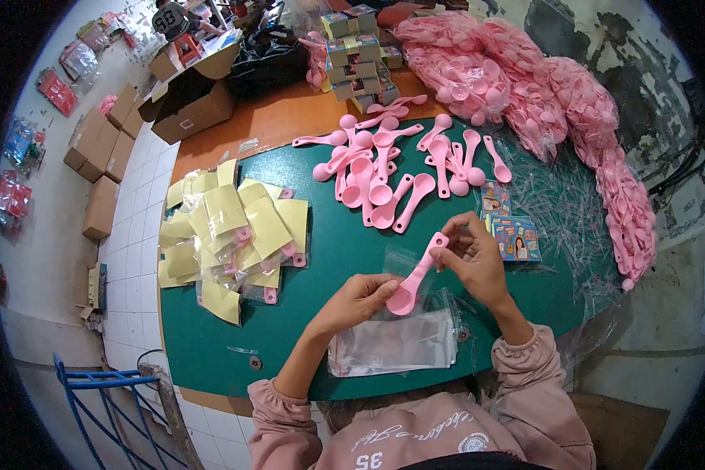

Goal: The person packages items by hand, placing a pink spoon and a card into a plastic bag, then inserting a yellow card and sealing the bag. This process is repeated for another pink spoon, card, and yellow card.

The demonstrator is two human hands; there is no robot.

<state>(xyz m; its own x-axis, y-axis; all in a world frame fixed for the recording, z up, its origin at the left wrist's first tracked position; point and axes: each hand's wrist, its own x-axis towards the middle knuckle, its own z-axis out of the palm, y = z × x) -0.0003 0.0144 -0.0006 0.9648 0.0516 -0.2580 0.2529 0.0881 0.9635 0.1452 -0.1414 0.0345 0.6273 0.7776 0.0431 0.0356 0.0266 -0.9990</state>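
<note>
A pink measuring spoon [419,276] is held tilted between both hands over the green table. My left hand [359,301] pinches its bowl end between thumb and fingers. At the handle end, near the hole, my right hand [475,260] is closed on the spoon. Below them lies a stack of clear plastic bags [392,347]. Printed cards [517,237] are piled beside my right hand. Farther back, several loose pink spoons [377,176] lie in a heap. To the left is a pile of clear packets with yellowish cards [235,223] and pink handles showing.
Large bags of pink spoons [517,78] line the back right edge. Clear plastic strips [552,204] cover the table's right side. Stacked card bundles [352,59] stand at the back, near an open cardboard box [192,110]. Another person [176,23] is at far left.
</note>
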